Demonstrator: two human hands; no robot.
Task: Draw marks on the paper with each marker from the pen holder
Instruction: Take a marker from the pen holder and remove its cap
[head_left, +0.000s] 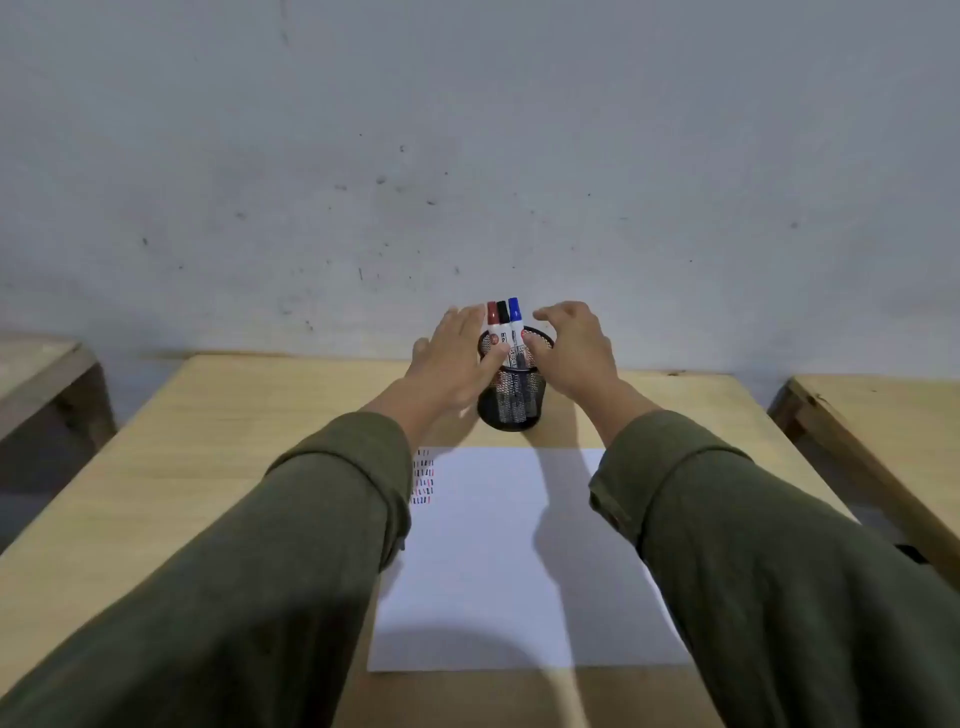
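Observation:
A black mesh pen holder (511, 410) stands on the wooden table just beyond a white sheet of paper (498, 561). Three markers stand upright in it: red-capped (492, 319), black-capped (503, 317) and blue-capped (515, 312). My left hand (454, 358) rests against the holder's left side, thumb on its rim, fingers spread. To the right of the holder is my right hand (571, 348), fingers apart, thumb near the rim and the blue marker. Neither hand holds a marker. Rows of short red, black and blue marks (423, 478) sit at the paper's upper left corner.
The table (218, 467) runs up to a grey scuffed wall (467, 182). Another wooden table (883, 415) stands to the right across a gap, and a wooden piece of furniture (41, 374) stands to the left. My green sleeves cover part of the paper's sides.

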